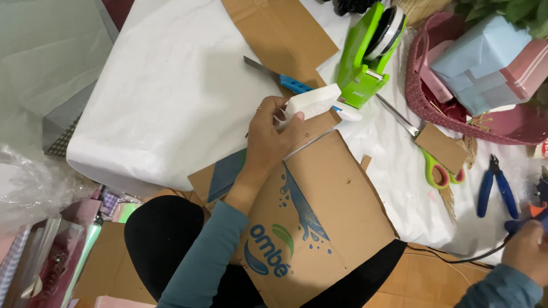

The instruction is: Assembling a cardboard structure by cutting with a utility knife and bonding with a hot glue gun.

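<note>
Left hand [273, 132] gripped white rectangular foam block [313, 101], fingers curled around its end, above top edge of large brown printed cardboard sheet [331, 205] overhanging table's near edge. Right hand [526, 250] at table's near right corner, closed on dark corded tool [534, 214], partly cropped. Green tape dispenser [365, 54] just beyond block; blue-handled knife [285, 80] beside it.

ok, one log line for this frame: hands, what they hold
left hand: grips white foam block over cardboard sheet | right hand: at table's right edge, on orange-tipped tool, grip unclear
</note>
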